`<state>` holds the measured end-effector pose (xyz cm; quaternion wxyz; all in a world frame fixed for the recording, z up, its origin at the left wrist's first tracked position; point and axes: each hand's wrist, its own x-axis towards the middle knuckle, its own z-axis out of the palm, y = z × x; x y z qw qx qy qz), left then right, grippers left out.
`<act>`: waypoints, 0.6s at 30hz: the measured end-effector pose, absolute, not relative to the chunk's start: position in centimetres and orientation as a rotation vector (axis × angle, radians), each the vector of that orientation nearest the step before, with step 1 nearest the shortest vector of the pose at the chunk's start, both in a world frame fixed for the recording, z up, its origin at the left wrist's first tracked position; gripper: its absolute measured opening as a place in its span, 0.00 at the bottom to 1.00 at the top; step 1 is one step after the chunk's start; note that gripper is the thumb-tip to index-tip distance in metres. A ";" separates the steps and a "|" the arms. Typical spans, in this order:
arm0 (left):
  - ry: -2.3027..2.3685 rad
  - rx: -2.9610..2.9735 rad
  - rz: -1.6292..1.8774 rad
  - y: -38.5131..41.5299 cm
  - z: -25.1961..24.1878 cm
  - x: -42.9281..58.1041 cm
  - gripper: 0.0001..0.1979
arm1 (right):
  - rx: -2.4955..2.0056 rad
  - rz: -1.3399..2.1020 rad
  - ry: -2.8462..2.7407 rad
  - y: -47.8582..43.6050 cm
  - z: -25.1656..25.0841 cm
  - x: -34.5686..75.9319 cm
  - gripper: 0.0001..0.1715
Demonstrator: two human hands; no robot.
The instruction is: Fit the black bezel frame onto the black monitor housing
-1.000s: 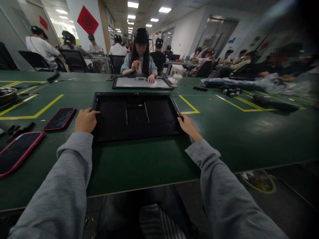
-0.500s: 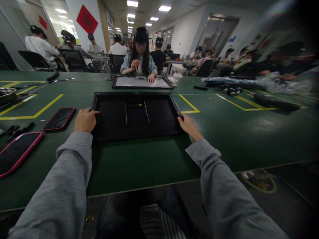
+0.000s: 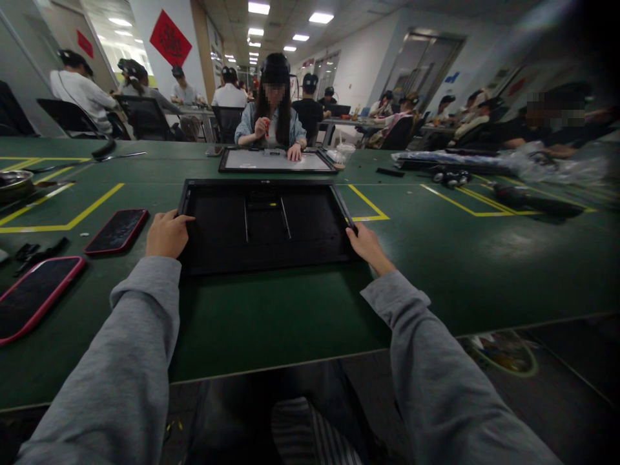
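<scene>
A black monitor housing [image 3: 216,223], shaped like a shallow frame with two thin metal strips inside, lies in front of me on the green table [image 3: 290,316]. My left hand [image 3: 167,234] grips its left edge, thumb side over the rim and the index finger pointing inward. At the opposite edge, my right hand [image 3: 367,245] is closed on the frame, with the thumb near the rim. The undersides of both grips are hidden.
Two phones in red-pink cases, one smaller [image 3: 117,231] and one nearer [image 3: 39,298], lie at left. Across the table a person [image 3: 271,123] works over a panel [image 3: 242,159] with a red-handled tool. A plastic cup [image 3: 345,152] stands beside it. Plastic wrap [image 3: 542,161] lies at far right.
</scene>
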<state>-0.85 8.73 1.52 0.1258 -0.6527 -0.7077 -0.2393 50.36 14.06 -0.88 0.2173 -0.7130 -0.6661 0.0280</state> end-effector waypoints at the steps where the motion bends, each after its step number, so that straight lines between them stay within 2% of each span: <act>1: -2.063 -1.903 -0.703 8.7 1.5 -0.9 0.25 | -1.972 0.076 -1.842 14.1 -1.0 50.4 0.23; 18: -2.028 -1.903 -0.703 9.0 1.4 -1.1 0.24 | -1.972 0.051 -1.857 14.2 -1.0 50.5 0.23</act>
